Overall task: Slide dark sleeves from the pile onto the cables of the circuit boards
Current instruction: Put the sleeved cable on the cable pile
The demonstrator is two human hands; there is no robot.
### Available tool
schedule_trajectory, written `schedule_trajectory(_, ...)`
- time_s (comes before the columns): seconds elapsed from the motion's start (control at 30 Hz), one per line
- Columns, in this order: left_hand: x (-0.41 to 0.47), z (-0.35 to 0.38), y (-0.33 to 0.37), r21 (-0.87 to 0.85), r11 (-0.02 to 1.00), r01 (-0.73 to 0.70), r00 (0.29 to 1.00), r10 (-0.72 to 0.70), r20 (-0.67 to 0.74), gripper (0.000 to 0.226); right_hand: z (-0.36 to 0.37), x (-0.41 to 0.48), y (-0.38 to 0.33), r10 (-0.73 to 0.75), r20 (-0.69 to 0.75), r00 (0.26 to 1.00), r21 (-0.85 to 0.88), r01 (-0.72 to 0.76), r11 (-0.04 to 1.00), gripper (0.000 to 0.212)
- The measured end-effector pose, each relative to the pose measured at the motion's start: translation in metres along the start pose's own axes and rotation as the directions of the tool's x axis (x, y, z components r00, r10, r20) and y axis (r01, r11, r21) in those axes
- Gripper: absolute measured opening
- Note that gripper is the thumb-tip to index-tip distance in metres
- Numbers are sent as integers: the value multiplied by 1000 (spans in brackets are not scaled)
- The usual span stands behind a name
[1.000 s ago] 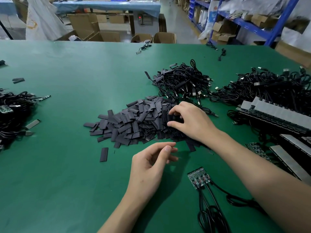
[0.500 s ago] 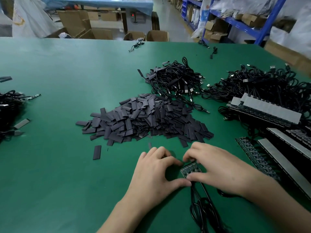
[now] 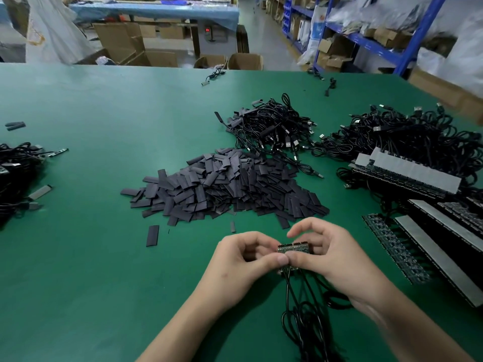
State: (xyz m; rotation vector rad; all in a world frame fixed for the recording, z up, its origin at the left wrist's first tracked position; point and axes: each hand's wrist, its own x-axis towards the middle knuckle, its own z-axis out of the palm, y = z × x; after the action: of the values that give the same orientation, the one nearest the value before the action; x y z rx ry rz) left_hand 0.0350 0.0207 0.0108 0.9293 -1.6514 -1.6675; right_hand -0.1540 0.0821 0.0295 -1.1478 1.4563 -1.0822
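Head view: circuit boards [image 3: 294,249] pinched between left hand [image 3: 244,259] and right hand [image 3: 332,253].

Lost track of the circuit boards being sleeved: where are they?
Head view, lower centre: the circuit boards sit pinched between left hand and right hand, near the sleeve pile.

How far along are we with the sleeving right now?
Done, apparently: the cable heap behind the sleeve pile shows sleeved ends. In hand: left hand and right hand pinch a few circuit boards; no sleeve visible on their cables. Left: the board rows at right and most of the pile.
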Motion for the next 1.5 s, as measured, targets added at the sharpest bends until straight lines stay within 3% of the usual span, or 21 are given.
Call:
schedule_trajectory(0.1, -1, -2, 1, -41, 999, 25, 999, -26, -25, 22, 9, -1, 6, 4, -63, 998, 162, 6, 987, 33)
schedule_trajectory(0.2, 0, -4, 1, -92, 995, 28, 999, -31, -36, 21, 12, 3, 11, -40, -118, 992, 152, 58, 987, 38)
schedule_trajectory(0.47, 0, -10, 3, -216, 974, 72, 997, -72, 7, 17, 17, 11, 12, -90, -20, 996, 299, 91, 950, 25)
schedule_trajectory(0.63, -2, -10, 3, -306, 945, 119, 993, -107, 55, 15, 20, 11, 13, -87, 38, 996, 436, 62, 898, 44)
schedule_trajectory(0.7, -2, -9, 5, -320, 940, 121, 993, -112, 47, 14, 17, 13, 12, -77, 39, 996, 422, 54, 905, 41)
schedule_trajectory(0.77, -2, -10, 7, -334, 939, 86, 996, -83, 24, 11, 8, 13, 12, -49, -15, 999, 302, 52, 952, 31)
schedule_trajectory(0.83, -2, -14, 10, -342, 940, 25, 999, -31, -13, 6, -6, 13, 12, -26, -130, 991, -12, 25, 1000, 23)
schedule_trajectory(0.93, -5, -21, 17, -333, 939, -91, 996, 79, -48, 14, -16, 8, 12, -112, -175, 978, -494, 12, 869, 13)
schedule_trajectory(0.97, -6, -23, 20, -314, 940, -131, 991, 118, -61, 19, -14, 5, 9, -191, -141, 972, -579, 75, 812, 7)
schedule_trajectory(1.03, -9, -21, 27, -238, 946, -221, 975, 209, -78, 16, -6, -3, -1, -318, -24, 948, -588, 244, 771, 26)
schedule_trajectory(1.13, -11, -12, 36, -142, 933, -331, 943, 324, -74, 4, 14, -21, -19, -294, 174, 940, -223, 329, 918, 43)
schedule_trajectory(1.23, -10, -11, 47, -110, 918, -381, 925, 377, -52, 7, 23, -35, -33, -282, 116, 952, 19, 282, 959, 37)
schedule_trajectory(1.3, -2, -16, 50, 2, 916, -400, 914, 400, -69, 14, 16, -42, -43, -276, 89, 957, 123, 264, 957, 38)
schedule_trajectory(1.4, 27, -27, 45, 398, 882, -252, 906, 359, -224, 15, -6, -49, -64, -260, 72, 963, 214, 240, 947, 44)
schedule_trajectory(1.5, 64, -34, 35, 742, 668, -59, 897, 362, -255, 30, -23, -44, -79, -201, 49, 978, 122, 194, 973, 44)
